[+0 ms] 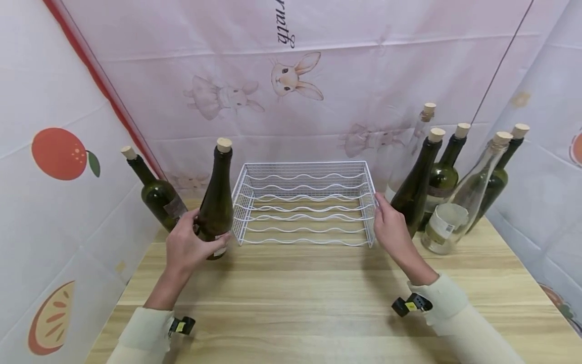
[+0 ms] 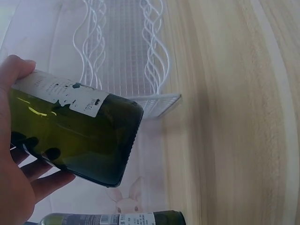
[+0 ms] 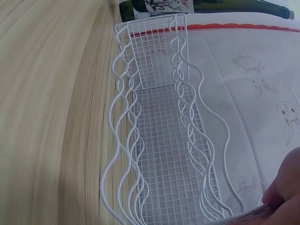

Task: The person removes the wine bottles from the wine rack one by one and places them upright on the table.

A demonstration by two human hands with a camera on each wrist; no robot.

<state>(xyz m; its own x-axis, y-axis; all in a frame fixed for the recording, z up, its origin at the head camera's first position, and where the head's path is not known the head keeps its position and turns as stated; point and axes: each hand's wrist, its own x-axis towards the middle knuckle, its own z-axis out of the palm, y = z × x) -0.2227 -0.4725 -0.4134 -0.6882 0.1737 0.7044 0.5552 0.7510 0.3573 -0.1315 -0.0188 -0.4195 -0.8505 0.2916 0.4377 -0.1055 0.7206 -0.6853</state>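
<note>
My left hand (image 1: 188, 242) grips a dark green wine bottle (image 1: 217, 199) round its lower body, thumb over the label. The bottle stands nearly upright with a cork (image 1: 224, 145) in its neck, just left of a white wire wine rack (image 1: 304, 242). In the left wrist view the bottle's bare base (image 2: 124, 140) shows, raised off the wooden table. My right hand (image 1: 392, 222) holds the right end of the rack near its top edge; in the right wrist view only part of that hand (image 3: 286, 192) shows, at the rack's end frame. Wavy wire rails run across the rack, with no bottle on them.
Another corked green bottle (image 1: 159, 197) stands behind my left hand. At the right stand several corked bottles, among them a dark green one (image 1: 416, 187) close beside my right hand and a clear one (image 1: 468, 202). A printed cloth (image 1: 318, 116) hangs behind the wooden table (image 1: 291, 303).
</note>
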